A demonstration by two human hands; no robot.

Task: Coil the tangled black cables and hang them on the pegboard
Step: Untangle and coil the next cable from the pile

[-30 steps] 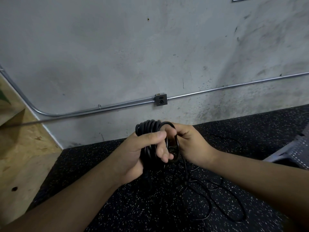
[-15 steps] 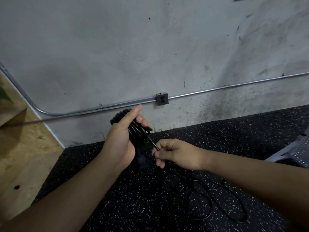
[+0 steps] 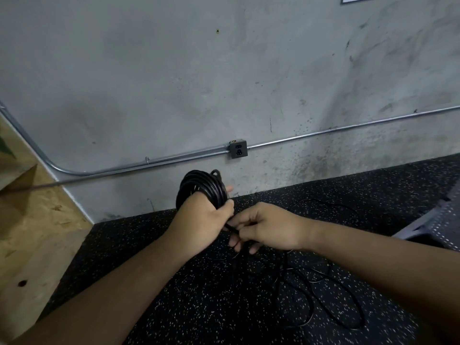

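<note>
The left hand (image 3: 199, 220) grips the coiled black cable (image 3: 201, 188) above the floor (image 3: 174, 307), keeping its loops together, while the right hand (image 3: 266, 227) pinches the loose strand (image 3: 230, 229), apparently to feed another turn.

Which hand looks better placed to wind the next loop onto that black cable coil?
Probably the right hand: it pinches the loose black cable strand, while the left hand is full, gripping the black cable coil.

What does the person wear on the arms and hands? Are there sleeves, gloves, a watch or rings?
Nothing visible. The left hand and right hand are bare, without gloves or visible rings. Both forearms are bare to the picture's edge: no sleeve, watch or band.
</note>
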